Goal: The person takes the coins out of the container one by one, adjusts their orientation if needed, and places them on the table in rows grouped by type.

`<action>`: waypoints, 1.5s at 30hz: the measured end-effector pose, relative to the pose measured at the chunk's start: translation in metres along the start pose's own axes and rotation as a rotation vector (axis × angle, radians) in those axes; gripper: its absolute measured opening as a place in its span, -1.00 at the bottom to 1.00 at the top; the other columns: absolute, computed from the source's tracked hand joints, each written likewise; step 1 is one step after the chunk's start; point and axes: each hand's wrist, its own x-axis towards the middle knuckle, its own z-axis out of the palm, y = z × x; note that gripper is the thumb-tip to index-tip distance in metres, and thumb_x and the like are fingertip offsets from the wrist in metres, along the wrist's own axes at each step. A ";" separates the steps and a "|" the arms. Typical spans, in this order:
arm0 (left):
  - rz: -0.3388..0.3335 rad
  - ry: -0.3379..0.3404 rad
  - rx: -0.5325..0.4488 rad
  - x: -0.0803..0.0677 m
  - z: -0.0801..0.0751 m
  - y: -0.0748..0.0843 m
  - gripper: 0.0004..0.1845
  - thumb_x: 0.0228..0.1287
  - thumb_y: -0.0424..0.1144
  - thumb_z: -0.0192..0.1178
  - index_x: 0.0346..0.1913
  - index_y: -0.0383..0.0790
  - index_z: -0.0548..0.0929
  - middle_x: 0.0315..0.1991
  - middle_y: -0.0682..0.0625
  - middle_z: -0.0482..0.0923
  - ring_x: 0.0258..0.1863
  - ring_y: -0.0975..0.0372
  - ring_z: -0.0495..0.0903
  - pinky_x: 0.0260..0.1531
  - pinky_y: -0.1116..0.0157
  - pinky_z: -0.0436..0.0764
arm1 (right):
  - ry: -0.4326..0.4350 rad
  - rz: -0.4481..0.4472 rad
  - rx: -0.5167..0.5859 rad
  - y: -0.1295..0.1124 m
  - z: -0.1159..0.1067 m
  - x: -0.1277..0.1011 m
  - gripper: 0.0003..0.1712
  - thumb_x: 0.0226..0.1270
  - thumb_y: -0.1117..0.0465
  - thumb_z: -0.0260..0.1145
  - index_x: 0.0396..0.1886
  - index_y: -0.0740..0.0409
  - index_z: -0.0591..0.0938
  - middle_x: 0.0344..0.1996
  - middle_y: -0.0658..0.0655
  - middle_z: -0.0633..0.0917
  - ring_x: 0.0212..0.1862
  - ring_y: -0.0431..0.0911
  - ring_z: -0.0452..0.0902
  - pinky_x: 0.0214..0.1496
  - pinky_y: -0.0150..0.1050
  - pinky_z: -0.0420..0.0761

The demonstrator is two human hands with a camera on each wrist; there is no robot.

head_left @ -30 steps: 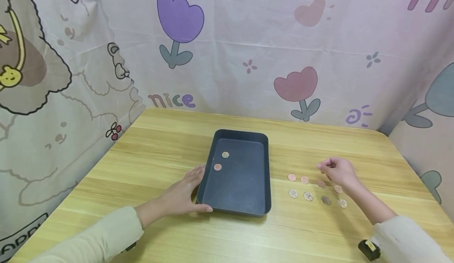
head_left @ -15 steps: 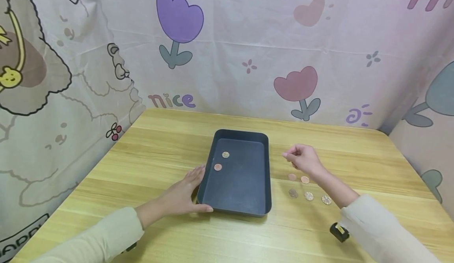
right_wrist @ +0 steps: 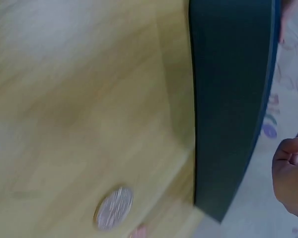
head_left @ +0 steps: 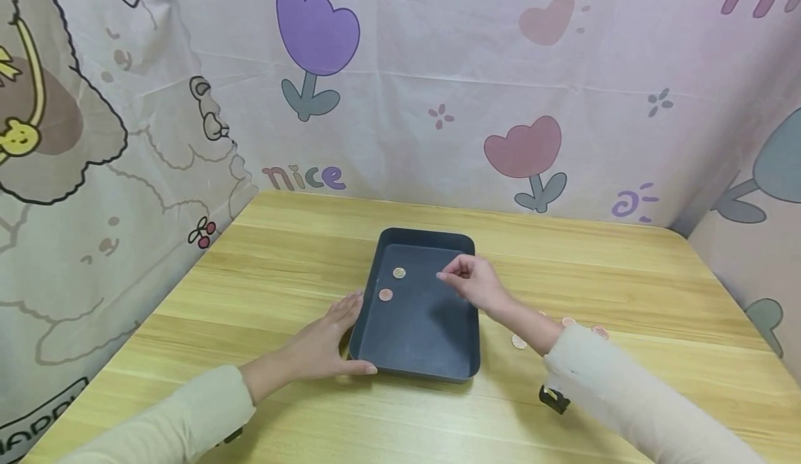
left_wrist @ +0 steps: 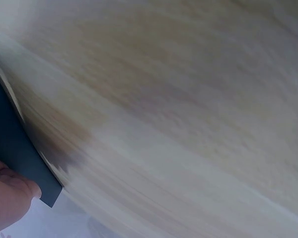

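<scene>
A dark rectangular tray (head_left: 413, 375) stands on the wooden table with two coins inside: a silvery one (head_left: 399, 273) and a copper one (head_left: 386, 296). My left hand (head_left: 319, 342) braces the tray's near left corner, fingers extended along the left side and thumb at the near wall. Over the tray's right side hovers my right hand (head_left: 477, 284), thumb and forefinger pinched together as around a coin; the fingertips hide it. Right of the tray, a silvery coin (head_left: 519, 341) and copper coins (head_left: 568, 322) lie on the table, others hidden under the right forearm.
The wooden table (head_left: 281, 241) meets a printed cloth backdrop (head_left: 400, 123) at the back, with more cloth at both sides. A small black device (head_left: 554, 399) hangs beneath the right sleeve. The tray's raised wall (right_wrist: 233, 99) shows close up in the right wrist view.
My right hand has moved left from above the coins, across the table, to over the tray, its fingers staying pinched. My left hand and the tray have stayed in place.
</scene>
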 end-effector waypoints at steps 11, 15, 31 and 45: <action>-0.005 0.004 -0.015 0.000 0.000 -0.001 0.24 -0.12 0.42 0.20 0.42 -0.40 -0.01 0.47 -0.22 -0.08 0.45 -0.05 -0.02 0.41 0.03 0.08 | -0.127 -0.061 0.030 0.007 0.039 0.015 -0.85 0.20 0.32 0.30 -0.34 0.38 0.61 -0.48 0.36 0.62 -0.64 -0.24 0.35 -0.60 -0.43 0.43; -0.006 0.000 -0.011 0.000 0.000 -0.001 0.23 -0.12 0.42 0.20 0.42 -0.40 -0.02 0.47 -0.22 -0.09 0.45 -0.05 -0.03 0.41 0.02 0.08 | -0.194 -0.104 0.034 0.011 0.047 0.022 -0.78 0.17 0.33 0.31 -0.24 0.42 0.59 -0.49 0.25 0.62 -0.59 -0.26 0.36 -0.60 -0.46 0.43; -0.002 -0.007 -0.014 0.000 -0.001 0.000 0.23 -0.11 0.42 0.19 0.42 -0.41 -0.02 0.47 -0.23 -0.09 0.45 -0.06 -0.03 0.41 0.01 0.09 | -0.313 -0.222 -0.003 0.021 0.065 0.037 -0.60 0.16 0.37 0.31 -0.02 0.52 0.54 -0.41 0.35 0.65 -0.45 -0.34 0.44 -0.40 -0.51 0.52; -0.010 -0.016 -0.024 -0.001 -0.003 0.002 0.22 -0.10 0.40 0.20 0.41 -0.41 -0.01 0.47 -0.22 -0.10 0.45 -0.05 -0.04 0.41 0.01 0.09 | -0.332 -0.236 -0.190 0.023 0.072 0.046 -0.60 0.17 0.29 0.33 -0.02 0.43 0.58 -0.45 0.21 0.65 -0.48 -0.32 0.43 -0.39 -0.52 0.51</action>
